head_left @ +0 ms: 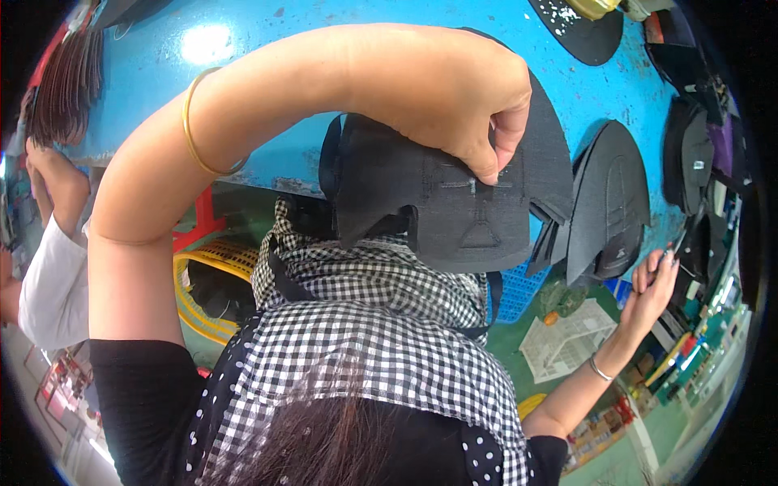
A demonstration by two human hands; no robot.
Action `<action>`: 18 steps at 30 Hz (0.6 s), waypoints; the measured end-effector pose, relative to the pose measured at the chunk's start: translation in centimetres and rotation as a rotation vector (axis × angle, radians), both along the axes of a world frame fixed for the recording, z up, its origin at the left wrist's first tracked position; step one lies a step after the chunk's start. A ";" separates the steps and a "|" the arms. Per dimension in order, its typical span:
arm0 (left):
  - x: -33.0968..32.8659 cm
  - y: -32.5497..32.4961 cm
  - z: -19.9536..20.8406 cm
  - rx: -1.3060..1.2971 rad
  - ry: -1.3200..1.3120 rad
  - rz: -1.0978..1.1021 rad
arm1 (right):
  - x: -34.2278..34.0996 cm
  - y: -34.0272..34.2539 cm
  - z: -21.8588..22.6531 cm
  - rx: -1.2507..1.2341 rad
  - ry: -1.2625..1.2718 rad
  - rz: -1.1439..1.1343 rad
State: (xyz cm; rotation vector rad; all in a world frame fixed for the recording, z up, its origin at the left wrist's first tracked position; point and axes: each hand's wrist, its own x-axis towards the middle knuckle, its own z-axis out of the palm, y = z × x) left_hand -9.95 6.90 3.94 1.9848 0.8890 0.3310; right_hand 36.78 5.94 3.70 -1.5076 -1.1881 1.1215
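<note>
My left hand [478, 113] reaches across from the left and is bent down over a black stitched fabric panel [486, 227]. Its thumb and forefinger are pinched together at a short stitched line, where a small pale bit shows; what they hold is too small to make out. The panel overhangs the table's near edge, with a notch on its left side. Off to the right, my right hand [648, 287] is raised with curled fingers. A thin metallic tool [679, 242] seems to stick out from its fingertips, its kind unclear.
Stacked black panels [612, 202] lie beside the work on the blue table [284, 154]. Another black piece [587, 36] with white scraps sits farther back. Below are a yellow-rimmed basket [182, 300], a blue crate [519, 296] and a white crate [567, 340]. Another person's leg [53, 275] is at left.
</note>
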 end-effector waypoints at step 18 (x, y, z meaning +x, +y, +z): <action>-1.2 1.9 5.9 -0.168 0.242 -0.023 | -21.4 2.7 2.6 0.485 -0.694 1.264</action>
